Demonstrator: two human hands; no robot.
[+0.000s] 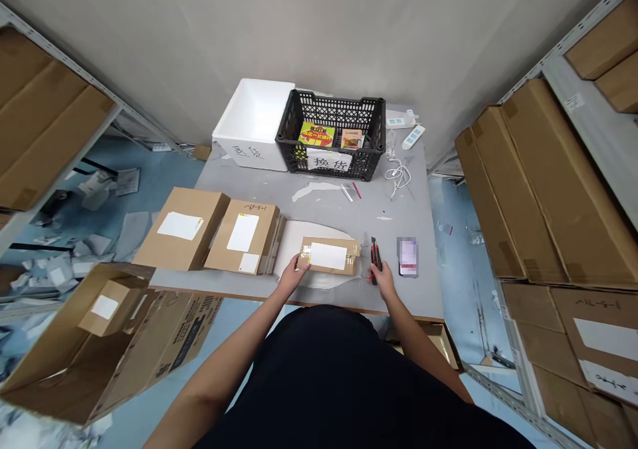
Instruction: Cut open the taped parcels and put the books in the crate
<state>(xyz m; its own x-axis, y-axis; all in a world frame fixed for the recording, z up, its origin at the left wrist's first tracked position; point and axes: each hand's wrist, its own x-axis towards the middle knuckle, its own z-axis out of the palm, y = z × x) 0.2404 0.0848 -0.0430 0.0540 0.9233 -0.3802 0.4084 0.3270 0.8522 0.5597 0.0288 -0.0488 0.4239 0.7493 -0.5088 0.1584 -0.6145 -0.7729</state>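
A small cardboard box (351, 263) with a white label lies flat near the table's front edge, clear tape across both ends. My left hand (293, 273) grips its left end, the thumb on top near the label. Off the box's right end, my right hand (383, 278) is closed around a black and red box cutter (375, 253), which points away from me. Clear plastic or tape sits between the box and the cutter. Under the box is a pale, rounded sheet (331, 228). A phone (408, 258) lies right of my right hand.
Two larger labelled boxes (192, 250) (224, 243) stand at the left. Behind are a white foam bin (259, 153) and a black crate (369, 160) holding colourful packs. A white cable (397, 172) lies back right. A big open carton (169, 329) is below left; shelves flank both sides.
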